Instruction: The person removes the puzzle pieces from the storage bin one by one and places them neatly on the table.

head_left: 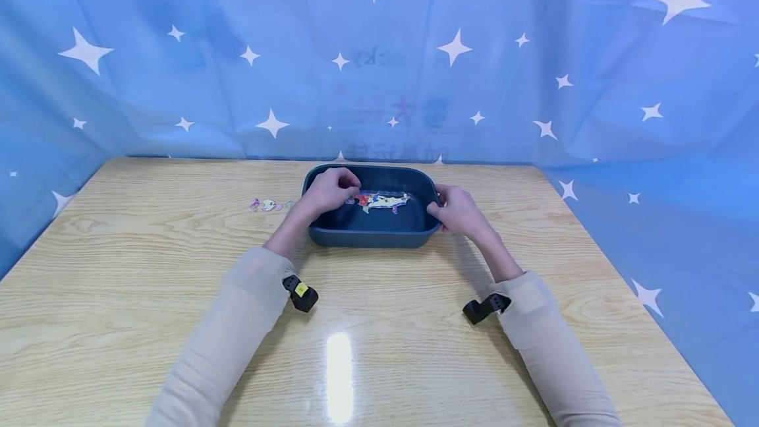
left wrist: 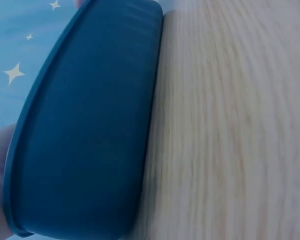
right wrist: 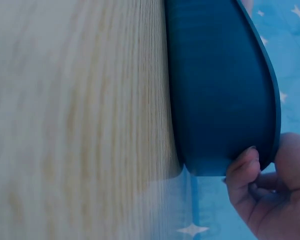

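A dark blue rectangular basin [head_left: 373,238] with rounded corners stands on the table. My right hand [head_left: 455,211] grips its right rim, thumb over the inner side and fingers curled under the outside, as the right wrist view also shows. Over the basin's left end is my left hand [head_left: 333,191], its fingers bent and the thumb near the index finger; I cannot tell whether something small sits between them. Several colourful flat cutout pieces [head_left: 385,201] lie on the basin floor, white, red and multicoloured. In the left wrist view the basin wall [left wrist: 90,120] hides most of the left hand.
A short row of small colourful cutouts [head_left: 269,205] lies on the wooden table [head_left: 148,269], just left of the basin. Behind the table hangs a blue curtain [head_left: 385,84] with white stars. Each sleeve carries a small black camera [head_left: 304,296].
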